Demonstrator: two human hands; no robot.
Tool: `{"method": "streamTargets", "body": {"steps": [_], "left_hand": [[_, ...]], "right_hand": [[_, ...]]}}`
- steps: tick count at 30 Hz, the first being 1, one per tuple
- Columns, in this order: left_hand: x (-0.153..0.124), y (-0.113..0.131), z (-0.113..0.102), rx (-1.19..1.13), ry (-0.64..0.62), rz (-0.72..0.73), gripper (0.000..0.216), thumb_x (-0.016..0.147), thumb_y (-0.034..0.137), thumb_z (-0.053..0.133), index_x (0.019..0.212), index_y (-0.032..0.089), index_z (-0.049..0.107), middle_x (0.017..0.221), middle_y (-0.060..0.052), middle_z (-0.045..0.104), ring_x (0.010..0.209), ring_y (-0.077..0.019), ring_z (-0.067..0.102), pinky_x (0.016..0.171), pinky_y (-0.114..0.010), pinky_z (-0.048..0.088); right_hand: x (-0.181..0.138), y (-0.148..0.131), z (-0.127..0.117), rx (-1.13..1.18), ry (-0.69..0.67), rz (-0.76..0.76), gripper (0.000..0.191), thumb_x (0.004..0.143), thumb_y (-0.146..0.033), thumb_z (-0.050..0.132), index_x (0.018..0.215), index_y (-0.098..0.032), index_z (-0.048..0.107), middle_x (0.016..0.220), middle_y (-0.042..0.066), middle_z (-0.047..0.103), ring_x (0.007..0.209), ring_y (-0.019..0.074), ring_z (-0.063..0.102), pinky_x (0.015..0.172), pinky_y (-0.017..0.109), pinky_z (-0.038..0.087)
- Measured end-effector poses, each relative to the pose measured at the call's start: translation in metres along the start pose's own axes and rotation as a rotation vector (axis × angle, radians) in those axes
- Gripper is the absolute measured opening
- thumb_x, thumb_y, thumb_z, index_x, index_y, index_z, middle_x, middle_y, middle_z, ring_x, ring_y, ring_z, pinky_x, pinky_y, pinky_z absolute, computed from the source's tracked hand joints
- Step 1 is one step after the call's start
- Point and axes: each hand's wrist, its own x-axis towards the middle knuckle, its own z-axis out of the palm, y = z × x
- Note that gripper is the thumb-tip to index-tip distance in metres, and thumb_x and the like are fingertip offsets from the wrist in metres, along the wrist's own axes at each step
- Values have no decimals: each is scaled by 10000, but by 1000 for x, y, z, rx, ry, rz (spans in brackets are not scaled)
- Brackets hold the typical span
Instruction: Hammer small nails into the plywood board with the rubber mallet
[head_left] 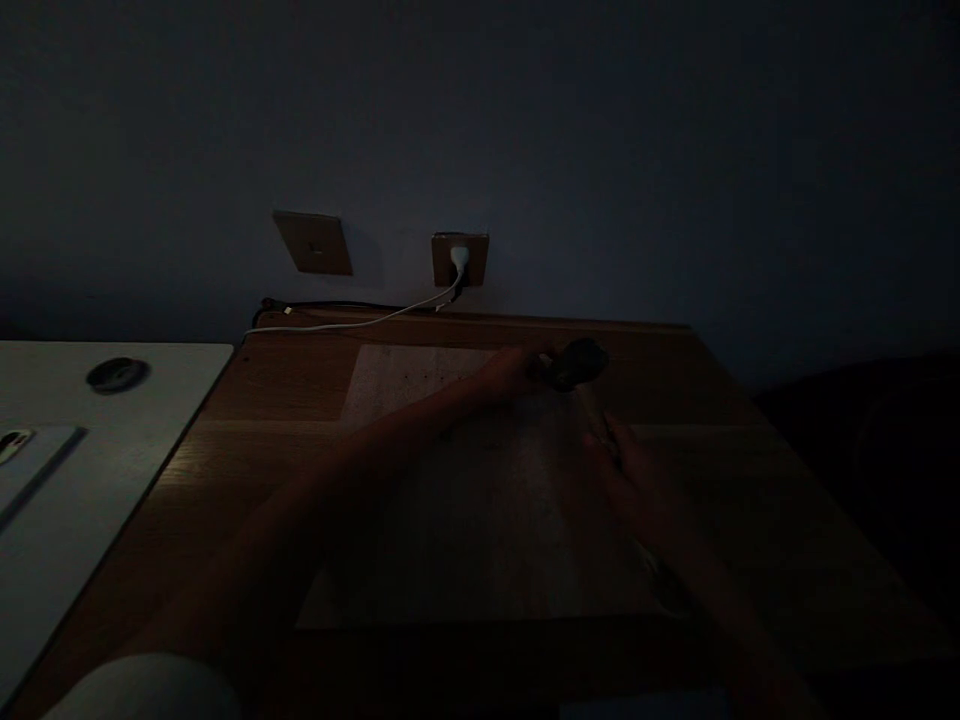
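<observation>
In dim light, my right hand is wrapped round the light handle of a hammer. Its dark head is raised near the far right part of a pale board lying on the wooden table. My left hand reaches across the board, its fingers drawn together right beside the hammer's head. Whatever those fingers pinch, if anything, is lost in the dark. A row of several small dark marks runs along the board's far edge, left of my left hand; whether they are nails or holes I cannot make out.
The wooden table meets a wall with a wall plate and a socket holding a white plug. A white cable trails along the back edge. On the left, a white surface carries a dark round thing.
</observation>
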Motion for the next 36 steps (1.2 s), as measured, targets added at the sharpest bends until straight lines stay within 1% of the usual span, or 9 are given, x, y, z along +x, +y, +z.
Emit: {"method": "streamTargets", "body": {"steps": [4, 13, 17, 20, 21, 26, 29, 32, 36], "left_hand": [[0, 3, -1, 40, 8, 1, 533, 780, 140, 772, 1298, 178, 654, 1096, -46, 797, 969, -195, 756, 859, -266, 553], [-4, 17, -11, 80, -45, -55, 533, 799, 81, 726, 1319, 124, 618, 1160, -96, 767, 1009, -198, 733, 877, -283, 547], [-35, 42, -38, 332, -123, 34, 368, 813, 218, 744, 1165, 140, 673, 1182, -123, 713, 984, -219, 703, 812, -291, 542], [-72, 66, -52, 580, -357, 185, 288, 865, 317, 717, 1111, 169, 709, 1086, -123, 726, 939, -257, 707, 769, -325, 542], [-83, 73, -53, 662, -383, 218, 328, 873, 341, 722, 1150, 167, 707, 1101, -140, 727, 972, -283, 708, 777, -345, 546], [-116, 92, -39, 849, -408, 282, 187, 955, 149, 623, 1115, 169, 717, 1009, -117, 763, 902, -251, 733, 726, -328, 535], [-115, 90, -35, 844, -392, 315, 232, 941, 65, 604, 1112, 174, 717, 964, -98, 765, 859, -224, 733, 693, -300, 517], [-99, 80, -40, 775, -357, 296, 164, 952, 94, 599, 1000, 160, 741, 951, -110, 759, 825, -217, 728, 675, -290, 510], [-60, 54, -45, 461, -192, 145, 149, 895, 98, 646, 984, 143, 755, 976, -94, 768, 829, -198, 722, 713, -272, 526]], "right_hand": [[1, -1, 3, -35, -10, -34, 744, 953, -633, 368, 1435, -105, 578, 1256, 244, 734, 1110, 405, 718, 919, 537, 551], [1, 2, 5, -44, 12, -62, 661, 976, -584, 393, 1425, -142, 595, 1262, 205, 750, 1101, 370, 733, 905, 491, 570], [2, 3, 4, -79, 17, -24, 684, 964, -569, 403, 1422, -99, 597, 1290, 241, 730, 1143, 399, 719, 924, 524, 564], [2, 4, 4, -57, 20, -32, 661, 976, -568, 407, 1431, -130, 599, 1321, 226, 719, 1177, 395, 705, 944, 524, 557], [2, 5, 4, -58, 29, -35, 646, 978, -568, 413, 1429, -146, 605, 1320, 216, 722, 1177, 392, 704, 941, 522, 558], [3, 8, 4, -82, 50, -29, 631, 970, -568, 434, 1412, -158, 622, 1214, 204, 762, 1094, 391, 730, 904, 516, 561], [3, 8, 3, -58, 39, -50, 673, 977, -594, 397, 1416, -129, 607, 1234, 219, 750, 1100, 392, 724, 922, 523, 548], [4, 6, 2, -50, -1, -53, 698, 976, -595, 392, 1431, -104, 590, 1204, 225, 757, 1081, 393, 728, 903, 521, 555], [5, 4, 2, -23, 4, -58, 721, 979, -594, 400, 1470, -90, 559, 1285, 236, 731, 1157, 392, 707, 937, 515, 554]]}}
